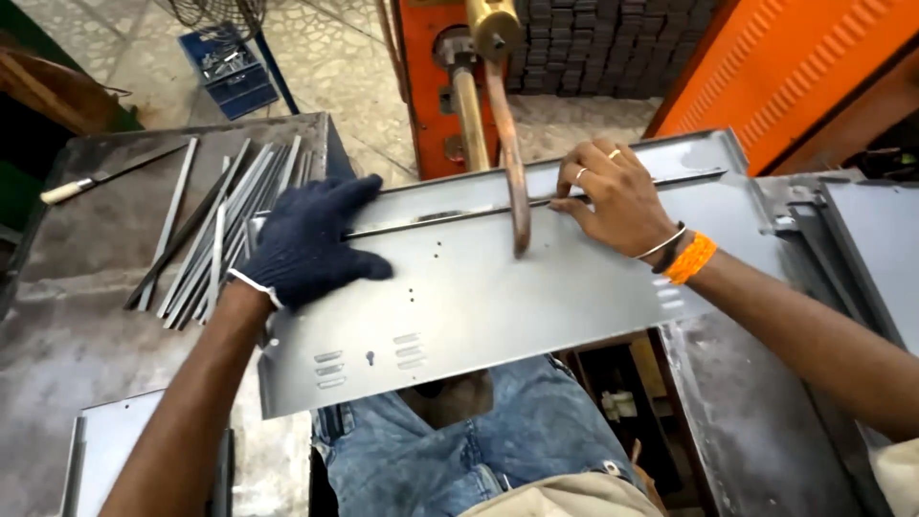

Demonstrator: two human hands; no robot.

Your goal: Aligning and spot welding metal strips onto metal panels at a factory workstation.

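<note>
Across the lap, over blue denim knees: one grey sheet-metal panel (517, 287), long and flat, punched with small louvre slots and holes near its front edge, folded up into a flange along the far edge, one end reaching the table at left. Judged thin and stiff across the fold but springy along its length; moderate in weight; smooth, likely slippery; cut edges probably sharp, so best held by flat palm pressure on the face or by the folded flange, not the raw edge. Left hand (308, 239), in a dark knitted glove, lies palm down on the panel's left end, fingers spread flat, gripping nothing. Right hand (617, 196), bare, with rings and an orange wristband, rests at the far flange, fingers curled narrow and pinching a thin metal strip (450, 216) laid along the fold. Between the hands: a copper-coloured electrode arm (512, 163) reaching down to the panel by the strip. Left, on the table (86, 287): a loose bundle of grey metal strips (215, 230). Beyond: an orange machine body (431, 86).
</note>
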